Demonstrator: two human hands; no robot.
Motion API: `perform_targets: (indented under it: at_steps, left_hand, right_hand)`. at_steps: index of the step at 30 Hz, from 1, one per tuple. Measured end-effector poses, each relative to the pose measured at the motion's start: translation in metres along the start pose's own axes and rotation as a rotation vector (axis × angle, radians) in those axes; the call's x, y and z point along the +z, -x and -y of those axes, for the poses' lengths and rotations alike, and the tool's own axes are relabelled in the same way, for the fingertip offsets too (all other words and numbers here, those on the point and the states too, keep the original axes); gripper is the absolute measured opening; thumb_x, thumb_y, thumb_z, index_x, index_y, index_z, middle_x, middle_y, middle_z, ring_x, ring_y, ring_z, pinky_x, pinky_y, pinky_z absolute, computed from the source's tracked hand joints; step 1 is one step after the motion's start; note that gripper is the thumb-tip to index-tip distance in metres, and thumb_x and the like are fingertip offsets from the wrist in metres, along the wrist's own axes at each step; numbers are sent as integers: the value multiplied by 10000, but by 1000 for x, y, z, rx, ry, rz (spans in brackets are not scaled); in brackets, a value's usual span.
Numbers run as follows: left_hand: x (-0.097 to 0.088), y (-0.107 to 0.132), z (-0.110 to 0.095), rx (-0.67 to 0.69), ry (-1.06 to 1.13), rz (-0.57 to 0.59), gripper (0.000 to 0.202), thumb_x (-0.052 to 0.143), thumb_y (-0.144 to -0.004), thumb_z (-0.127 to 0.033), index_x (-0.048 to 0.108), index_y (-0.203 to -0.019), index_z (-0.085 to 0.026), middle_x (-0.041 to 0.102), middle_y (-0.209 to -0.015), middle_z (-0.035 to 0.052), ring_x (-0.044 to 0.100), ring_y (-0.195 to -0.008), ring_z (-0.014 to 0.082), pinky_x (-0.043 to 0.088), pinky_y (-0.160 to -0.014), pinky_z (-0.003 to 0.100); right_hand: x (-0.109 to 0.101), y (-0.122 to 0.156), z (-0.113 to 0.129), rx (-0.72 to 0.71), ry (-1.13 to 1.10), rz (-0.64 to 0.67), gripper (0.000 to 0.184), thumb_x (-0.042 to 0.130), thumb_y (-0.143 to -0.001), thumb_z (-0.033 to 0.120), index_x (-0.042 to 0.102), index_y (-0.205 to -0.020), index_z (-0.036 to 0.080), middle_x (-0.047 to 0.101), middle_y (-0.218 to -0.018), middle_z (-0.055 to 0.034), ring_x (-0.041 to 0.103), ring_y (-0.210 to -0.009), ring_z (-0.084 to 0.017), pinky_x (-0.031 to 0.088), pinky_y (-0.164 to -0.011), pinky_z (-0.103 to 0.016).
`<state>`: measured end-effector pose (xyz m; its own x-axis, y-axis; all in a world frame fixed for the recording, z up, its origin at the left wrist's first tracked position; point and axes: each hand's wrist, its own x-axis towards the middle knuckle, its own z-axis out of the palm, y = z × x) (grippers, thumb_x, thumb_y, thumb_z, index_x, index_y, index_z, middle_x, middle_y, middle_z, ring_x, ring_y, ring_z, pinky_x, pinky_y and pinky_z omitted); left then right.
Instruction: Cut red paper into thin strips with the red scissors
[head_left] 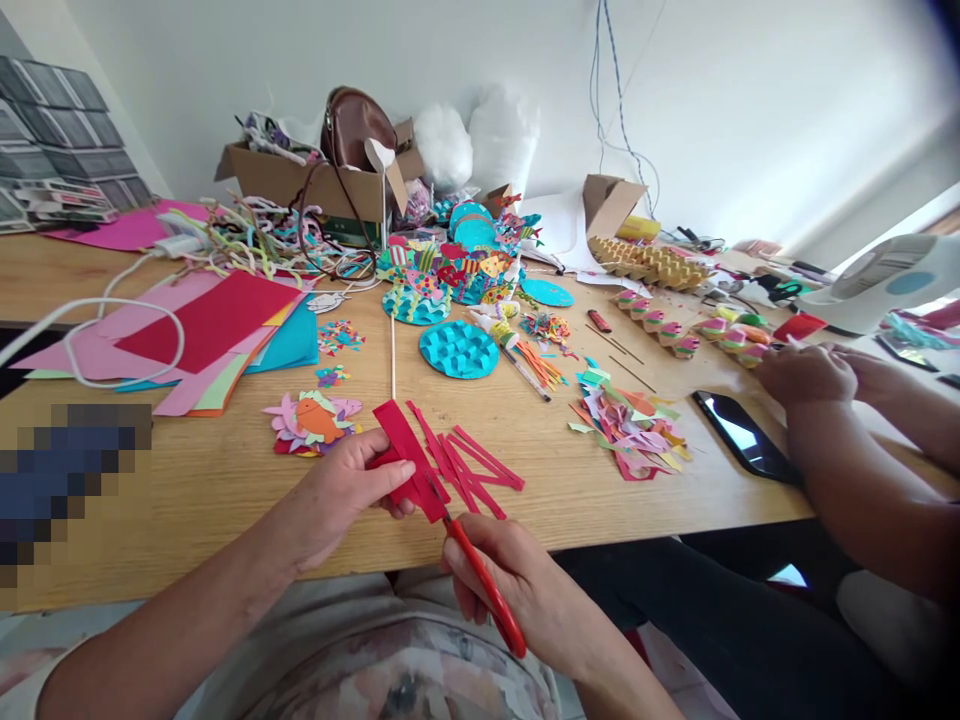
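Scissors (481, 566) with red handles are in the right hand (502, 560), its fingers curled round the grips. Their blades lie at the near right end of the red paper (399, 438); how far they part cannot be told. The left hand (345, 492) pinches that paper, thumb on top and the other fingers beneath, just above the near edge of the bench (562, 500).

Red strips (491, 460) lie loosely crossed just beyond the blades. Left of them is a pile of paper fish (319, 415); to the right, a heap of scraps (630, 425), then a phone (742, 435). Beyond the strips sits a blue disc (459, 350), with a white stick (393, 360) to its left. Coloured sheets (210, 320) overlap farther left. At the back, a brown bag (356, 130) rests on a box (300, 190).

At the right, a co-worker's hands (814, 375) are close together near pink carton pieces (660, 325); their grip cannot be told.
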<state>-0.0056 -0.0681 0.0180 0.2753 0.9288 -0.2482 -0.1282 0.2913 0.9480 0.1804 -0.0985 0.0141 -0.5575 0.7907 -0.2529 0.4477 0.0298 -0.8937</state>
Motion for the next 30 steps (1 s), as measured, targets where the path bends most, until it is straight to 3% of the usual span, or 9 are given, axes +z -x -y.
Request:
perform_targets:
  at_steps: [13, 30]
  left_hand:
    - [-6, -4, 7, -79, 142, 15, 167, 643, -705, -221, 656, -861, -163, 649, -721, 10, 519, -550, 79, 451, -521, 191]
    - [-3, 1, 14, -113, 152, 101, 239, 618, -729, -229, 649, -963, -194, 666, -842, 35, 534, -565, 85, 420, -519, 195]
  right_hand:
    - [7, -2, -8, 2, 136, -106, 362, 360, -899, 371, 388, -593, 179, 426, -532, 39, 348, -506, -75, 231, -455, -203]
    - [6, -3, -1, 5, 143, -81, 361, 353, -898, 404, 436, -629, 177, 465, -552, 30, 394, -518, -88, 261, -459, -204]
